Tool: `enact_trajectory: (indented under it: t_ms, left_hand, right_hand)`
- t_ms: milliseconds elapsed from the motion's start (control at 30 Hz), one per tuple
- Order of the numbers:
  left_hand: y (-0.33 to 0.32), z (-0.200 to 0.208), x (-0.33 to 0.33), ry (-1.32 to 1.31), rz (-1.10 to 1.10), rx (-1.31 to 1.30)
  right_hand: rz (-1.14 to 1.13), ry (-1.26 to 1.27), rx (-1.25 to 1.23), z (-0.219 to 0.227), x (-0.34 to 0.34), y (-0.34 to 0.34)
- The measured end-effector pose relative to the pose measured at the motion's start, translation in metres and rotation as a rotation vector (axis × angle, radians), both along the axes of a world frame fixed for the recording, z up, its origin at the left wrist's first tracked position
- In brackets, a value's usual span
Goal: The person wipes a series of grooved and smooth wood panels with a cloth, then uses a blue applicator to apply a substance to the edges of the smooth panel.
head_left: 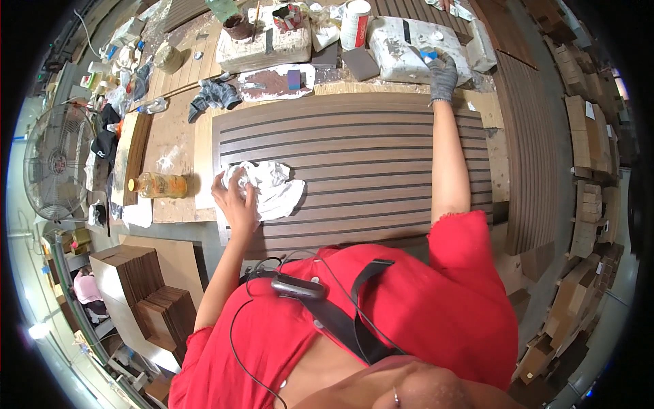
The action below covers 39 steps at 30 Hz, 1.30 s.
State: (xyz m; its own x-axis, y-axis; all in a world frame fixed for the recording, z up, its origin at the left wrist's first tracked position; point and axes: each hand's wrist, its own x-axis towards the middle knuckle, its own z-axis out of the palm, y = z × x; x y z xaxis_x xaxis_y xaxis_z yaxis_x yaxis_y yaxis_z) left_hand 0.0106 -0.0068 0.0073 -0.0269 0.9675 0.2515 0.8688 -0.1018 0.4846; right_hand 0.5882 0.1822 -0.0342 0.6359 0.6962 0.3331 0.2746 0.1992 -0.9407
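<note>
A brown slatted panel with dark grooves lies in front of me. On its left part, my bare left hand presses down with curled fingers on a crumpled white cloth. My right arm stretches across the panel to its far side. There my right hand, in a grey glove, has its fingers at a small blue piece, which it seems to pinch. That piece is over a white wrapped block; its exact kind is too small to make out.
Behind the panel are a grey glove, a white tray with brown paste, another wrapped block and a white tub. A bottle lies at left near a fan. Grooved panels stand at right. Another person's hand shows far off.
</note>
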Motion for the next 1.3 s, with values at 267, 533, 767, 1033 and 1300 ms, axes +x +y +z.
enact_trajectory:
  t_ms: [267,533,767,1033,1300]
  left_hand:
    - [0.009,-0.003,0.004,0.013,-0.066,-0.023]
    - [-0.004,-0.004,0.032,-0.266,-0.017,-0.137]
    - [0.006,0.006,-0.005,-0.965,-0.014,-0.277]
    - [-0.017,-0.017,-0.062,0.049,0.092,-0.068]
    - [-0.018,-0.011,-0.050,0.173,0.097,-0.108]
  right_hand:
    - [-0.504,-0.847,-0.506,0.000,0.051,0.000]
    - [0.874,0.021,-0.348,0.065,-0.231,-0.112]
    - [0.883,-1.162,-0.232,0.019,-0.417,-0.183]
    - [0.801,-0.855,-0.315,0.055,-0.444,-0.022]
    - [0.862,-1.112,-0.379,0.016,-0.469,0.009]
